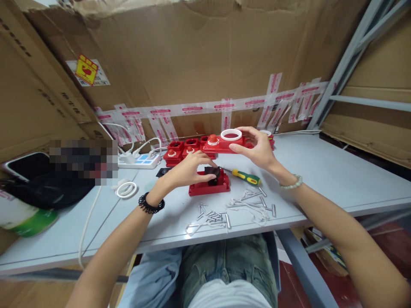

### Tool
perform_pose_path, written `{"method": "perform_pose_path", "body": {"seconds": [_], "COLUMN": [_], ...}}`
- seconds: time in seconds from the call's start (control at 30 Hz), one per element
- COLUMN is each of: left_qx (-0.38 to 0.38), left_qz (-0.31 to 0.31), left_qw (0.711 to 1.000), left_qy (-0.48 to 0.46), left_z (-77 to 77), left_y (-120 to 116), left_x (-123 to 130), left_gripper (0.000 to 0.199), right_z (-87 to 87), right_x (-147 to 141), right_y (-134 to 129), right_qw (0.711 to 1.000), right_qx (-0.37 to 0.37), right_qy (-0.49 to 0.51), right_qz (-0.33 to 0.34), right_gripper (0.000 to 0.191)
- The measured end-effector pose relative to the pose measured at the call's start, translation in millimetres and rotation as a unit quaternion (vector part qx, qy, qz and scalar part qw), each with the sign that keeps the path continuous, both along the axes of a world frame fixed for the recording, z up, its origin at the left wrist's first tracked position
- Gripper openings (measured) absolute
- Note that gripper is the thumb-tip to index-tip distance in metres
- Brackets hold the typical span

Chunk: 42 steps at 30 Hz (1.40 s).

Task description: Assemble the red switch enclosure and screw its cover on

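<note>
Left hand (196, 169): thumb and fingers are grasping a black part (214, 171), which is sitting in the red base (209, 189). The base is lying on the table (321, 171) in front of the person, its long side facing the front edge.

Right hand (260, 149): thumb and fingers are gripping the right end of a red cover (221, 148), holding it up behind the base, well apart from it. The cover is carrying a white ring (231, 139) and, to the left of that, a red button (213, 139).

Surroundings: a screwdriver (246, 176) with a yellow and green handle is lying just right of the base, its shaft pointing toward it. Small screws (212, 217) are lying loose between the base and the front edge; silver rods (274, 210) are lying scattered to their right. Several red boxes (173, 159) are standing behind the hands. Farther left, loose white rings (126, 196) are resting near a power strip (141, 161), into which plugs are fitting.
</note>
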<state>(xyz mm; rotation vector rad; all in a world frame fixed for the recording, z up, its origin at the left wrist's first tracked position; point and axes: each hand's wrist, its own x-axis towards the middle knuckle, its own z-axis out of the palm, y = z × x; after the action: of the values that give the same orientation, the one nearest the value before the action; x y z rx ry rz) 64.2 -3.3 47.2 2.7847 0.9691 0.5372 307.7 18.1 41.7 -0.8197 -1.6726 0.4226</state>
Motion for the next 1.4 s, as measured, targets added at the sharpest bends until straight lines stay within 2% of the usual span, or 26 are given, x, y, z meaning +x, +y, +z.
{"method": "perform_pose_path", "body": {"seconds": [0.73,0.9,1.03,1.13,1.23,1.3,1.4], "left_qx": [0.017,0.019,0.109,0.132,0.071,0.033,0.005], "left_qz": [-0.005,0.006,0.041,0.059,0.046,0.043,0.046], "left_qw": [1.000,0.998,0.982,0.975,0.987,0.992,0.993], "left_qy": [-0.008,-0.055,-0.149,-0.170,-0.134,-0.114,-0.109], "left_z": [-1.3,4.9,9.9,6.1,-2.0,-6.6,-9.5], "left_y": [0,-7,-13,-14,-12,-10,-8], "left_x": [1,-11,-26,-28,-23,-19,-18], "left_gripper": [0.026,0.023,0.021,0.039,0.064,0.070,0.069], "right_z": [0.5,-3.0,-11.3,-18.1,-23.0,-25.3,-27.4], "right_x": [-1,-2,-11,-22,-31,-33,-33], "right_y": [-1,1,-4,-12,-19,-20,-18], "right_qw": [1.000,1.000,1.000,0.997,0.994,0.992,0.991], "right_qx": [0.004,-0.004,-0.014,-0.033,-0.042,-0.047,-0.041], "right_qy": [-0.005,-0.001,0.002,-0.020,-0.028,-0.029,-0.044], "right_qz": [-0.001,0.000,0.028,0.068,0.100,0.110,0.116], "right_gripper": [0.054,0.054,0.054,0.056,0.057,0.056,0.057]}}
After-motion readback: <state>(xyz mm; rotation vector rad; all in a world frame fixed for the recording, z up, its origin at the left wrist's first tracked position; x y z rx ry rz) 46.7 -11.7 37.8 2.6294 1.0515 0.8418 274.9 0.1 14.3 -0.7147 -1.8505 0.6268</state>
